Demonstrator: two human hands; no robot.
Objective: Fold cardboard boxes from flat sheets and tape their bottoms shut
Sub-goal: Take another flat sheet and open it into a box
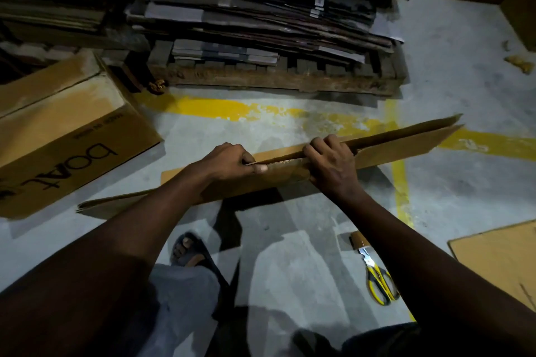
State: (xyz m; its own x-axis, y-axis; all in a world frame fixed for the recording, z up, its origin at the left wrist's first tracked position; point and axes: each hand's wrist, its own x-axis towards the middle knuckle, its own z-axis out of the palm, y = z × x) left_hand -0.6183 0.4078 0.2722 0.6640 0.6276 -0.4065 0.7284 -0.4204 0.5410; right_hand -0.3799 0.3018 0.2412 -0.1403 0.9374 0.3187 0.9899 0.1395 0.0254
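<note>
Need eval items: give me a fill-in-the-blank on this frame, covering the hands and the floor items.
The left hand and right hand both grip a flat ____ sheet.
The scissors on the floor have black and ____ handles.
The box at left is printed with the word ____.
Missing: cardboard, yellow, boat.

Dim, hard shadows, wide-angle edge warp
</note>
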